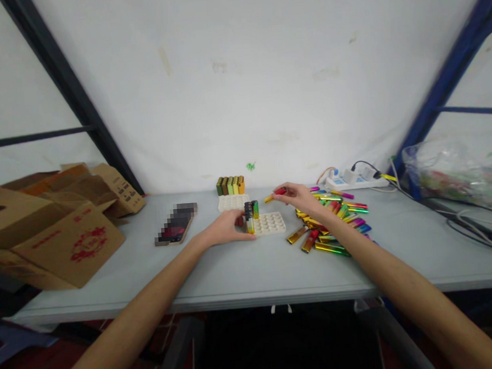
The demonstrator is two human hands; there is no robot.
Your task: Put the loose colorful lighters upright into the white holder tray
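Observation:
My left hand (225, 228) is curled around the left end of a white tray (269, 224) with rows of round-cornered holes. Its thumb lies along the near edge and its fingers are bent behind a row of upright lighters (249, 217) with dark tops. A green and gold lighter (255, 208) stands beside that row. Above the tray's far right corner, my right hand (294, 194) pinches a shiny lighter (269, 198), gold at one end and red near the fingers. Below and right of this hand lies a loose pile of metallic lighters (317, 233) in several colours, partly hidden by my forearm.
Behind, a second white tray (233, 201) lies before a block of upright green-to-yellow lighters (230, 185). A phone (176, 226) and open cardboard boxes (71, 241) are at left. A power strip (351, 181), cables and a clear plastic bag (451, 175) are at right.

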